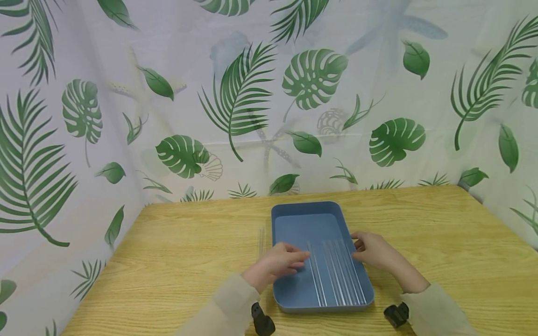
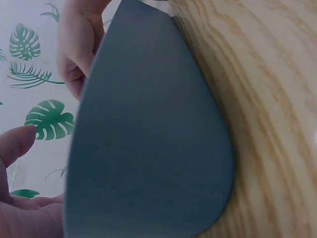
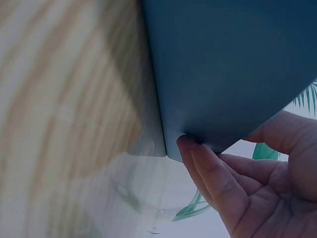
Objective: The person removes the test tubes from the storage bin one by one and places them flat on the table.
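So there's a blue tray sitting roughly in the middle of a wooden surface, long side running away from the person. Inside it, toward the near half, is a row of clear rods (could be glass or plastic straws, can't tell) lying side by side along the tray's length, on the tray floor. One more clear rod seems to lie on the surface just outside the tray's left wall, pretty faint though.

The left hand comes in over the tray's left wall, fingers loosely curled and pointing right, with the tips right at the leftmost of the rods. Whether it's actually pinching one I honestly can't tell from the head view, and the left wrist view only shows the tray's outer wall filling the shot with a thumb tip beside it.

The right hand is at the tray's right wall, about halfway along it. Its fingers are fairly straight and relaxed, and in the right wrist view the fingertips touch the tray's rim at the wall, not wrapped around anything. The rods are just left of that hand, inside the wall, so the bundle sits between the two hands.

Behind it all hangs a white curtain with green leaf prints.
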`<act>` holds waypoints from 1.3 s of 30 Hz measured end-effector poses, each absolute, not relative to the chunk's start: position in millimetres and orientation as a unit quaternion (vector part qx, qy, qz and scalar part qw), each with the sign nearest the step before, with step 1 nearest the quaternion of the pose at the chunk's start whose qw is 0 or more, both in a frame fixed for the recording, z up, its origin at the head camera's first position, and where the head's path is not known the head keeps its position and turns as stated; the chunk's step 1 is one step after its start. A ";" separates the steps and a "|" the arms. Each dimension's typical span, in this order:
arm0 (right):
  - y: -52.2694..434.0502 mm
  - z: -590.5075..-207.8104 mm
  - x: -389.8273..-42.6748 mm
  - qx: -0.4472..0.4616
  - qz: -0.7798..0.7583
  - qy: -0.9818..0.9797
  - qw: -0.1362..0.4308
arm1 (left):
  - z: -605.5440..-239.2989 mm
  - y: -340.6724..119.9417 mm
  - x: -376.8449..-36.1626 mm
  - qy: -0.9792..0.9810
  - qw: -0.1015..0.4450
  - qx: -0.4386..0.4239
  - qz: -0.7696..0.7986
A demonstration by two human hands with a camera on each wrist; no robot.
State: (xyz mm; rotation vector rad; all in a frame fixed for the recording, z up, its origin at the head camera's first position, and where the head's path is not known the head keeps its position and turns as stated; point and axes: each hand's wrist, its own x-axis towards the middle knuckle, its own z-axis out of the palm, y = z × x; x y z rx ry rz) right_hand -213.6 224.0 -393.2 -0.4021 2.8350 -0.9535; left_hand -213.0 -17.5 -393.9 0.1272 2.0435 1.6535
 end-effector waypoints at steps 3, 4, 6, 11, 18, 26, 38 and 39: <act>223.7 -393.4 -213.0 -0.130 -0.317 0.937 0.064 | -397.4 -15.1 -211.9 0.751 0.262 0.046 0.605; 223.6 -393.3 -212.8 -0.129 -0.317 0.937 0.065 | -398.1 -14.6 -211.5 0.752 0.266 0.044 0.602; 223.4 -393.0 -212.4 -0.127 -0.319 0.937 0.067 | -399.5 -13.7 -210.9 0.754 0.273 0.042 0.596; 223.9 -391.4 -213.1 -0.127 -0.319 0.936 0.071 | -400.6 -10.3 -210.5 0.758 0.283 0.038 0.586; 224.2 -391.0 -214.1 -0.133 -0.313 0.938 0.069 | -397.7 -4.1 -208.3 0.755 0.290 0.036 0.587; 224.4 -392.9 -213.9 -0.134 -0.313 0.937 0.071 | -401.9 3.5 -206.9 0.755 0.287 0.043 0.588; 222.9 -393.2 -212.3 -0.129 -0.311 0.940 0.061 | -404.4 17.8 -202.3 0.760 0.275 0.018 0.588; 223.0 -393.4 -212.6 -0.129 -0.311 0.940 0.061 | -404.9 18.5 -202.0 0.762 0.271 0.018 0.588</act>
